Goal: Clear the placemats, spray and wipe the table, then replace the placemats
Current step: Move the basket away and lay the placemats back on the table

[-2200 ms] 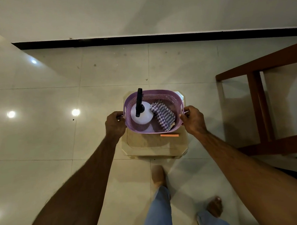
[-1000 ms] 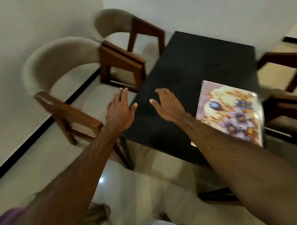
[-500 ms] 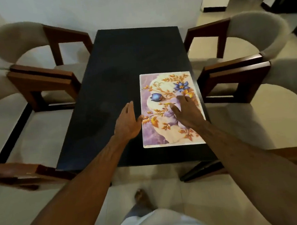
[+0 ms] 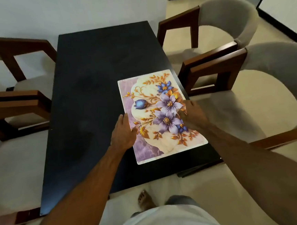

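A floral placemat [image 4: 148, 92] with purple and blue flowers lies on the near right part of the black table [image 4: 90, 78]. It is turned slightly, and its right edge runs along the table's right side. My left hand [image 4: 123, 132] is at the mat's left edge, thumb on top of it. My right hand [image 4: 193, 115] holds the mat's right edge with curled fingers. The mat looks flat on the table. No spray bottle or cloth is in view.
Wooden chairs with beige cushions stand close on both sides: two on the left [image 4: 17, 104] and two on the right [image 4: 229, 58]. A white wall is behind the table's far end. My bare foot [image 4: 145, 198] is on the tiled floor by the near edge.
I let go of the purple basket on the stool and turned to the table. My left hand moved onto the mat's left edge, my right hand slid to its right edge. The mat turned slightly.
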